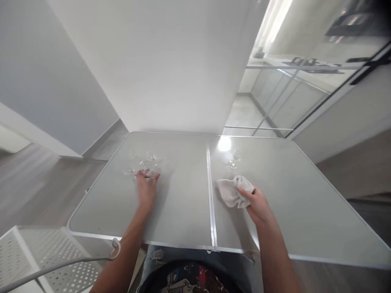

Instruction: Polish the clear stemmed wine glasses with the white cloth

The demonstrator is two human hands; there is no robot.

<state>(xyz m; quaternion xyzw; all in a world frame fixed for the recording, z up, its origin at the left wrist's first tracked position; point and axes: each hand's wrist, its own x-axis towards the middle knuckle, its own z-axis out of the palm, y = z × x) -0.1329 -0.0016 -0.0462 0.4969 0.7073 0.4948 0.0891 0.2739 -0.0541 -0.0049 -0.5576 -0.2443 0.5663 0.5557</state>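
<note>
A grey folding table point(183, 203) with a metal seam down its middle stands in front of me. My left hand point(147, 188) rests flat on the left half, fingers stretched toward a patch of clear droplets or glassy bits point(143, 162). My right hand point(258, 205) lies on the right half and grips a crumpled pale cloth point(232, 190), which is pressed onto the tabletop. A smaller wet or glassy patch point(233, 161) sits just beyond the cloth, below a bright light reflection.
A white perforated metal chair point(45, 256) stands at the table's near left corner. A white wall point(171, 73) rises behind the table's far edge. Glass partitions point(290, 93) are at the back right. Wood floor surrounds the table.
</note>
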